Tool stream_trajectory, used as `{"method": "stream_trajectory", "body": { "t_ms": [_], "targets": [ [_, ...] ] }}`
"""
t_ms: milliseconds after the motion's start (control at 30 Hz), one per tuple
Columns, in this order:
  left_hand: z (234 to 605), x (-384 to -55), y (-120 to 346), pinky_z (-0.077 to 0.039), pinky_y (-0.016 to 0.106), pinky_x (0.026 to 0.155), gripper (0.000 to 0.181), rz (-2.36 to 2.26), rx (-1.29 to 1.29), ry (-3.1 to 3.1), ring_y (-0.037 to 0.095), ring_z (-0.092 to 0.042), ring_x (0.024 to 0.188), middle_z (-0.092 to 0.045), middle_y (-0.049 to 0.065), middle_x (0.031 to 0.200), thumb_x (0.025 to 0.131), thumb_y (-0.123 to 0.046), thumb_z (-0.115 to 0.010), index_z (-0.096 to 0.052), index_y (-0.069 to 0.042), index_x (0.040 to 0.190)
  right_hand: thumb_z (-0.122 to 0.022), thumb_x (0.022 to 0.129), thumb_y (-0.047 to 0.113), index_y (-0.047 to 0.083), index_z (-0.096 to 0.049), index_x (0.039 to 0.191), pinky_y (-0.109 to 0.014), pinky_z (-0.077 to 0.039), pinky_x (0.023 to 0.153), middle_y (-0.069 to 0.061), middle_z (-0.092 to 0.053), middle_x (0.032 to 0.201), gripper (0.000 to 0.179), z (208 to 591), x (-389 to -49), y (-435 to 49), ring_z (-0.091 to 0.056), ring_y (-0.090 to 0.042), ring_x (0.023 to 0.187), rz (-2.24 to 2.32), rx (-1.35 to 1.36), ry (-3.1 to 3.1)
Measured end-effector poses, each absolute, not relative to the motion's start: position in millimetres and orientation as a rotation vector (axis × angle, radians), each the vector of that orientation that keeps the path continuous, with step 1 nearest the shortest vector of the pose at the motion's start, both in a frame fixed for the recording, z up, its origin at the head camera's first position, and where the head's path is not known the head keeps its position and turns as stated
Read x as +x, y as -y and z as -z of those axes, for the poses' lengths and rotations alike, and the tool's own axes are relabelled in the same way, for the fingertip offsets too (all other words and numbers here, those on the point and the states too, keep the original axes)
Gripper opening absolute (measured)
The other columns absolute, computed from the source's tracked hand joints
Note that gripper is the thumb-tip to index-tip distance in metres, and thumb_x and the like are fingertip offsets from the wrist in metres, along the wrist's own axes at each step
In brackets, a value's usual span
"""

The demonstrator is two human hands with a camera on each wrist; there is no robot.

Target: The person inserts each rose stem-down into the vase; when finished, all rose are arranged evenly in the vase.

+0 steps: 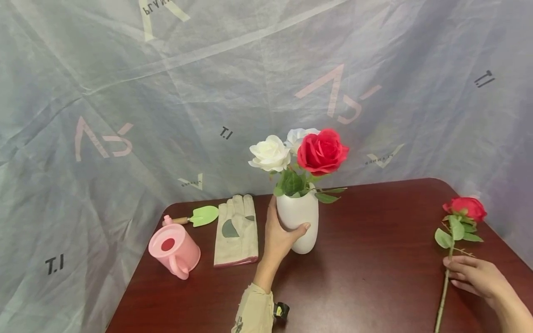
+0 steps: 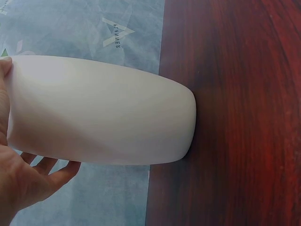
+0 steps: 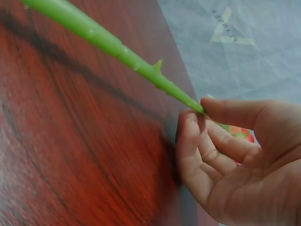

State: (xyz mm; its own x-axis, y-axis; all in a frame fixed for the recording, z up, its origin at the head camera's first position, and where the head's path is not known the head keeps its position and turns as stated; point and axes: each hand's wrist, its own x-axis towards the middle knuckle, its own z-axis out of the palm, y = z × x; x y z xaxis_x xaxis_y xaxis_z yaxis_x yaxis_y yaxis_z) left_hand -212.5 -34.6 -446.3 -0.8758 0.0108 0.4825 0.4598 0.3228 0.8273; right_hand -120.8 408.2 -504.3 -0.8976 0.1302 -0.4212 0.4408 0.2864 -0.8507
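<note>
My left hand [image 1: 280, 233] grips a white vase [image 1: 303, 222] from its left side, thumb across the front and fingers round behind. In the left wrist view the vase [image 2: 103, 110] shows its smooth side, its base at the dark tabletop. Two white roses [image 1: 269, 153] and a red rose [image 1: 322, 151] with green leaves stand in it. At the right, my right hand [image 1: 479, 277] pinches the stem of another red rose [image 1: 465, 209] between thumb and fingers. The right wrist view shows the thorny green stem [image 3: 117, 49] running out from the fingertips above the table.
On the left of the brown table [image 1: 366, 286] stand a pink watering can [image 1: 183, 249], a small green trowel [image 1: 204, 216] with a wooden handle and a pair of beige gloves [image 1: 237, 236]. A grey printed cloth [image 1: 233, 92] hangs behind the table.
</note>
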Motion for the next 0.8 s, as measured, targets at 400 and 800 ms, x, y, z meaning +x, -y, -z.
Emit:
{"method": "stream_trajectory", "body": {
  "t_ms": [400, 800],
  "targets": [
    [445.5, -212.0, 33.3, -0.039, 0.046, 0.091, 0.103, 1.582, -0.419, 2.197, 0.015, -0.045, 0.117, -0.038, -0.006, 0.138, 0.065, -0.039, -0.082, -0.02, -0.031, 0.147, -0.056, 0.093, 0.012, 0.019, -0.068, 0.096, -0.031, -0.052, 0.072, 0.011, -0.068, 0.092, 0.013, 510.5, -111.0, -401.8, -0.065, -0.007, 0.082, 2.168, 0.348, -2.025],
    [446.4, -212.3, 33.6, -0.039, 0.046, 0.091, 0.103, 1.58, -0.409, 2.205, 0.016, -0.045, 0.116, -0.038, -0.006, 0.138, 0.065, -0.038, -0.082, -0.02, -0.03, 0.147, -0.048, 0.096, 0.002, 0.018, -0.071, 0.101, -0.03, -0.052, 0.073, 0.01, -0.066, 0.102, 0.028, 489.1, -110.0, -382.3, -0.063, -0.007, 0.091, 2.482, 0.072, -1.833]
  ]
}}
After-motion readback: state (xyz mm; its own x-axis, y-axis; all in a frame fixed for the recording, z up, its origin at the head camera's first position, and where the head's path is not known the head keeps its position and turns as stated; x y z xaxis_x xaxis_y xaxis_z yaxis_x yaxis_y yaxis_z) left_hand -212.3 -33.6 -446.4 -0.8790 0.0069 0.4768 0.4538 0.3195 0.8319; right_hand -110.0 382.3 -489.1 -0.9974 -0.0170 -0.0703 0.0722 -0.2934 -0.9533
